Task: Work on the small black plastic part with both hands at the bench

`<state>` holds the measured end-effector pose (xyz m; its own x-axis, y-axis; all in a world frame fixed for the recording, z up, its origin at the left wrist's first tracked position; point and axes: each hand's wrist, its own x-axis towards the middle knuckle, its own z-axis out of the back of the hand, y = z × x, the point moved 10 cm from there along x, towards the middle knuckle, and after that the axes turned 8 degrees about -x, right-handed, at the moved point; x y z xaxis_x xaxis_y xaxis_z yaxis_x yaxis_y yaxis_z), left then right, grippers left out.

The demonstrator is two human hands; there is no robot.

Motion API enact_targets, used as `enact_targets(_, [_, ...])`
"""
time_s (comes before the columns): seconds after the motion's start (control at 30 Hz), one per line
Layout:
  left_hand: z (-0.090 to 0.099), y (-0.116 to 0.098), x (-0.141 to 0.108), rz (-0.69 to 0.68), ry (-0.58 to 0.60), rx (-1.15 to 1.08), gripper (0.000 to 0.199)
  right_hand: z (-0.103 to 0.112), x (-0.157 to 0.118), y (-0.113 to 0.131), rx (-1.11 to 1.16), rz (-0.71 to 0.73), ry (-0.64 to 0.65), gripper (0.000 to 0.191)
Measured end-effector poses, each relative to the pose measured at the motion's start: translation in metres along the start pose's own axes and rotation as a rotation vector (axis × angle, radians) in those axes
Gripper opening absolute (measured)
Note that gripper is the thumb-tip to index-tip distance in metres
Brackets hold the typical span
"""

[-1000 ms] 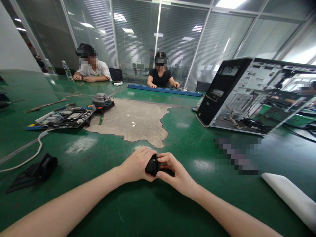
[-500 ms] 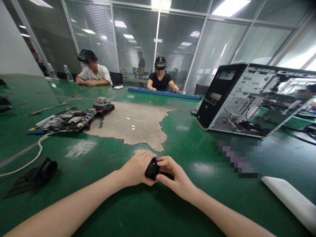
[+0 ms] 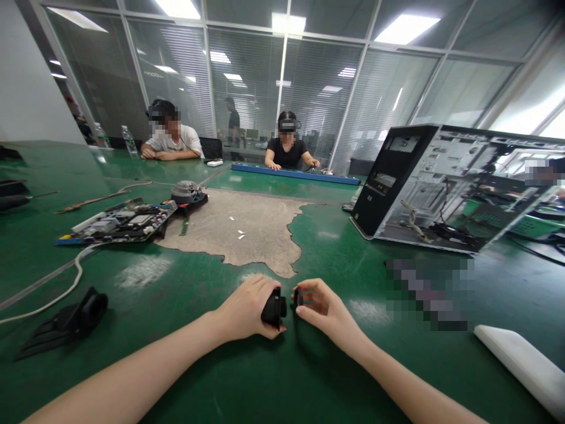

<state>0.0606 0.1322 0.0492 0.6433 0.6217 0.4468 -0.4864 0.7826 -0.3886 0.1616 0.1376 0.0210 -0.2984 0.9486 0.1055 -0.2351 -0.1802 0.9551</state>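
My left hand [image 3: 253, 306] wraps round a small black boxy device [image 3: 272, 307], camera-like, with a short round stub on its right side. Part of that device is covered by my palm and fingers. In my right hand [image 3: 324, 306], a small dark round piece [image 3: 299, 297], like a cap, is pinched between thumb and fingertips. A narrow gap separates it from the stub. Both hands are low over the green table [image 3: 247, 377], close in front of me.
To the left lie a black bracket-like part [image 3: 75, 315], a white cable [image 3: 78, 268], a circuit board [image 3: 128, 221] and a round fan-like cooler [image 3: 188, 191]. An opened computer case [image 3: 384, 182] stands right, with a white block [image 3: 521, 365] nearer. Two people [image 3: 288, 150] sit across the table.
My right hand has drawn away from the boxy device, carrying the small round piece, and the stub now shows. My left hand keeps its hold. The view has tipped slightly upward.
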Motion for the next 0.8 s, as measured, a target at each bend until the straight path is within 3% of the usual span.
enact_targets(0.13, [-0.003,-0.004,0.001,0.009,0.015,-0.017,0.046,-0.019,0.005,0.000,0.040,-0.027,0.075,0.032])
enact_targets(0.37, [-0.006,-0.009,0.000,0.010,0.012,-0.031,0.052,-0.023,0.003,-0.002,0.020,-0.061,0.026,0.029])
enact_targets(0.6, [-0.005,-0.014,-0.001,-0.030,-0.010,0.005,0.051,-0.026,-0.007,0.001,0.062,0.021,-0.006,0.027])
enact_targets(0.8, [0.007,-0.020,-0.005,-0.005,-0.045,0.187,0.060,-0.027,-0.009,0.000,0.122,0.030,0.009,0.030])
